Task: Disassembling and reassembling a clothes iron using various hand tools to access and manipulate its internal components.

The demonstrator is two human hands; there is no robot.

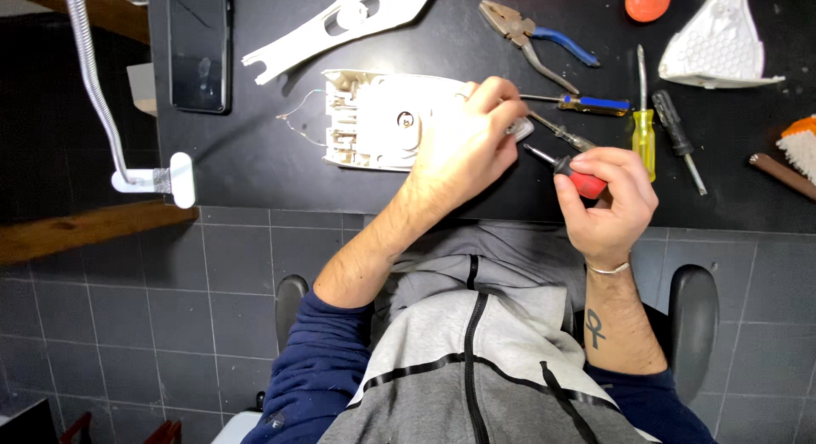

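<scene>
A white plastic appliance body [374, 119], opened with its inner parts and thin wires showing, lies on the black table [255, 155]. My left hand [472, 142] rests on its right end, fingers curled around that end. My right hand [608, 202] grips a screwdriver with a red handle [578, 176]; its shaft points up-left toward my left hand's fingers.
On the table lie a white plastic cover [340, 19], a dark phone [200, 45], pliers with blue grips [531, 36], a blue-handled screwdriver [586, 102], a yellow one [643, 125], a black one [677, 134], an orange cap [648, 0], a white shell [718, 45] and a brush [795, 159]. A lamp clamp [161, 179] grips the left edge.
</scene>
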